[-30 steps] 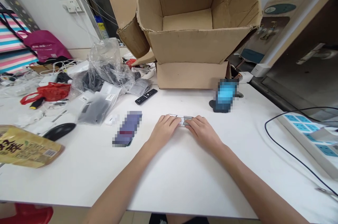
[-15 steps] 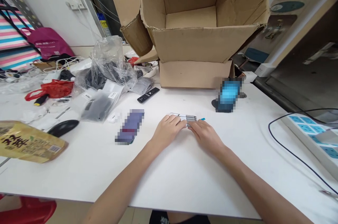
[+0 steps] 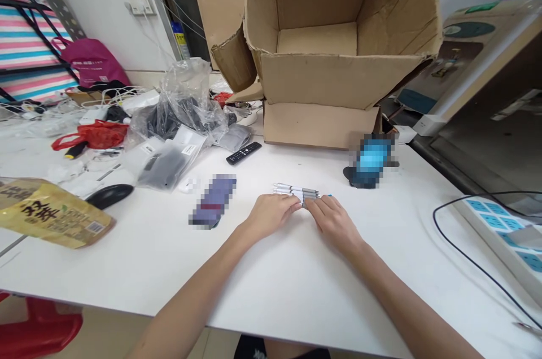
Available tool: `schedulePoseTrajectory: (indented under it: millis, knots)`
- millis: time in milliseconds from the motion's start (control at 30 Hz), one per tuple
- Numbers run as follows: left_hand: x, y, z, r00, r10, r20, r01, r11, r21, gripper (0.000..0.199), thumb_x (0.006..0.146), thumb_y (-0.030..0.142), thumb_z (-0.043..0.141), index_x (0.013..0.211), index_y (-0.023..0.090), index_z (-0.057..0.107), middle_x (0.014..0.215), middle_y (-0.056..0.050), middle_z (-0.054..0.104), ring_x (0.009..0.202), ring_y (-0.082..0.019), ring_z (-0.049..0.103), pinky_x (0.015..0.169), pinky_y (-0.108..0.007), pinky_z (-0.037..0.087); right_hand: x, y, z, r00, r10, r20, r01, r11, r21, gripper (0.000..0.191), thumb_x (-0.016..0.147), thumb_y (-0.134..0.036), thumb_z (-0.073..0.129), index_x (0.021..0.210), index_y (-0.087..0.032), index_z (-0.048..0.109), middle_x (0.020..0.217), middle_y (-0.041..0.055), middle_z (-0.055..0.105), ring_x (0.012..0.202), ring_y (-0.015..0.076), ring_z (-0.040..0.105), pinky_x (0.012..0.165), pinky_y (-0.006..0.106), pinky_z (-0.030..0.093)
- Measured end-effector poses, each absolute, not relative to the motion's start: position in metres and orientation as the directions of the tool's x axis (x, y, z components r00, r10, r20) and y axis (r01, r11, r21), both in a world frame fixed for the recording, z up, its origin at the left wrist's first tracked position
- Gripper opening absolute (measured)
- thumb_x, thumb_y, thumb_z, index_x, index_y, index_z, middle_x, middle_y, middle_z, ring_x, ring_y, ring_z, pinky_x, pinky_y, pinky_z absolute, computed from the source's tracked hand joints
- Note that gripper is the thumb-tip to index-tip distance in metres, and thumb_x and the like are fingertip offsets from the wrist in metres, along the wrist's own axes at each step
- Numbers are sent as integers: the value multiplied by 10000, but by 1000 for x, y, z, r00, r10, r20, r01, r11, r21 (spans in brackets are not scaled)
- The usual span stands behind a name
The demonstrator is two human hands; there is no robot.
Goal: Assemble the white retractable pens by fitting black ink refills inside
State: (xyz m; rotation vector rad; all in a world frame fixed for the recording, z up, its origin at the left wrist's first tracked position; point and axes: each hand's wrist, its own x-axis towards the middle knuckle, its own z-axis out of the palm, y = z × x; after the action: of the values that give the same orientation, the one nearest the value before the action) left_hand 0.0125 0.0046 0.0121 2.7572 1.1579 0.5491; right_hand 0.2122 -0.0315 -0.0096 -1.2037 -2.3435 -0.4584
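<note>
A white wall (image 3: 97,14) rises behind the long white table (image 3: 105,274), with a double socket (image 3: 139,4) set into it – and a sheet of cardboard (image 3: 215,9) stands upright in the dark gap further along. Striped fabric (image 3: 29,51) fills the far left corner, while a red plastic stool (image 3: 42,322) sits low on the pale tiled floor (image 3: 220,345).

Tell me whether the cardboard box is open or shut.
Open: the cardboard box has spread flaps, and its inside shows.
</note>
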Motion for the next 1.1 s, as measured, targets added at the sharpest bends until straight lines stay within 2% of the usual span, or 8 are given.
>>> schedulePoseTrajectory:
  millis: [200,367,500,567,767,833,1000,1100]
  knots:
    - [16,4,7,637,695,332,690,-707,156,299,1006,358,313,981,251,591,862,-14,687,790,-169,648,633,-276,431,214,-30,-8,-285,767,575,776,537,-331,241,973,-358,458,966,-219,655,817,65,683,755,215,584,684,335,460]
    - [17,3,4,654,675,340,675,-724,139,316,1004,364,310,970,248,602,818,-24,676,768,-182,650,622,-292,451,213,-32,-2,-68,953,296,636,270,-723,430,966,-457,410,647,-236,594,531,-14,564,461,144,495,501,285,432]
    - [17,4,3,621,713,325,702,-690,174,299,1003,350,318,962,246,594,828,-22,681,766,-185,660,599,-288,445,213,-29,3,-116,907,406,527,403,-749,201,889,-436,568,924,-259,655,951,51,685,877,226,633,724,341,508]
    - [16,4,3,609,730,311,712,-676,190,294,1004,350,316,963,247,589,856,-21,692,773,-185,666,592,-286,441,214,-28,3,-152,881,448,512,458,-726,270,845,-438,631,1057,-270,625,1164,78,633,1069,262,584,829,383,493]
    - [16,2,7,648,703,294,687,-706,173,295,1002,350,312,988,259,592,878,-16,711,771,-187,672,585,-300,446,218,-29,-5,-61,987,147,394,159,-905,377,981,-467,352,1269,-259,480,579,-39,537,545,164,536,556,306,457]
    - [15,2,8,654,697,294,687,-710,154,314,1006,345,292,987,257,593,872,-16,712,778,-186,669,600,-305,456,220,-27,-8,-89,982,169,343,189,-920,420,967,-454,400,1344,-268,401,611,-45,528,572,163,535,567,303,458]
    - [11,7,6,629,724,284,725,-678,123,360,1012,354,249,992,238,588,886,-25,707,768,-187,662,592,-303,465,223,-20,-10,-137,922,361,347,386,-855,672,815,-394,647,1389,-301,310,1138,74,572,1060,235,562,790,358,485]
    - [10,9,2,635,718,286,714,-687,137,318,1008,350,283,993,251,585,900,-10,706,788,-174,661,605,-285,460,224,-20,-9,-140,969,204,381,243,-892,463,862,-438,591,1272,-271,454,979,54,627,904,217,604,734,348,477]
